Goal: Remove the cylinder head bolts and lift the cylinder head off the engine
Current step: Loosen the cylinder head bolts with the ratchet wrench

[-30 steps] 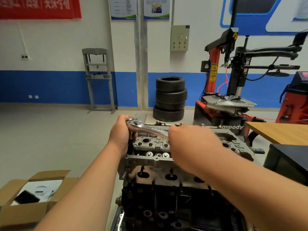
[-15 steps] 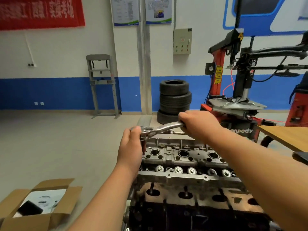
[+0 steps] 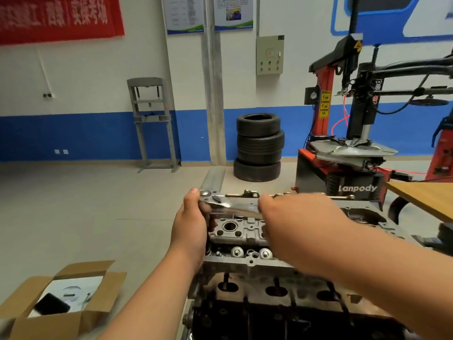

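Half a second ago the ratchet wrench (image 3: 232, 206) had its handle swung out toward the far side of the engine. Now the handle has come back across the cylinder head (image 3: 236, 233), about where it lay a second ago. That reads as one full back-and-forth stroke, so the work is probably still on loosening a cylinder head bolt at the head's left end, and lifting is some way off.

The left hand (image 3: 192, 224) is clamped round the wrench's head, thumb on top. Its fingers curl about what is likely the socket beneath, though the hand hides that part and the bolt itself. The right hand (image 3: 291, 217) is closed on the handle. The cylinder head sits flat on the engine block (image 3: 245, 320), with no gap visible along its near edge.

The right forearm lies across the head's right half and hides any fasteners there. On the floor at lower left is an open cardboard box (image 3: 98, 300). Well beyond the engine stand a tyre stack (image 3: 258, 146), a grey press frame (image 3: 152, 121) and a tyre changer (image 3: 355, 155). A wooden tabletop (image 3: 426, 197) juts in near the head's far right corner and may crowd the lift.
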